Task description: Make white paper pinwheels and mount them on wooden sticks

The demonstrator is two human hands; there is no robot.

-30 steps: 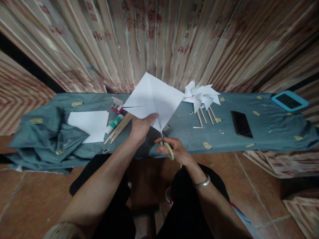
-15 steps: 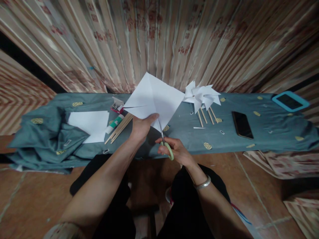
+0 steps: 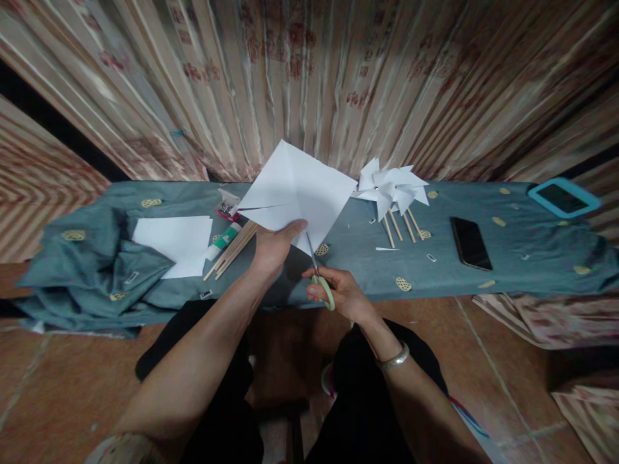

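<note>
My left hand (image 3: 276, 247) grips a creased square of white paper (image 3: 302, 177) by its lower left edge, thumb on top and the other fingers hidden beneath. One slit runs inward from the paper's left corner. Green-handled scissors (image 3: 323, 291) are in my right hand (image 3: 342, 291), with fingers through the loops. Their blades reach into the paper's lower corner, close to my left thumb. Right of the paper lie white paper pinwheels (image 3: 394, 187) on wooden sticks (image 3: 401, 227). A thin paper sliver (image 3: 387, 249) rests below them.
On the blue-grey cloth (image 3: 358, 277) to the left are white paper sheets (image 3: 169, 241), a glue stick (image 3: 223, 241), several loose wooden sticks (image 3: 235, 250) and a small box of pins (image 3: 226, 206). A black phone (image 3: 471, 242) and a blue-framed tablet (image 3: 564, 197) lie right. A curtain (image 3: 290, 84) hangs behind.
The paper has shifted very slightly left in my left hand. The scissors stay at its lower corner, their handles turned a little.
</note>
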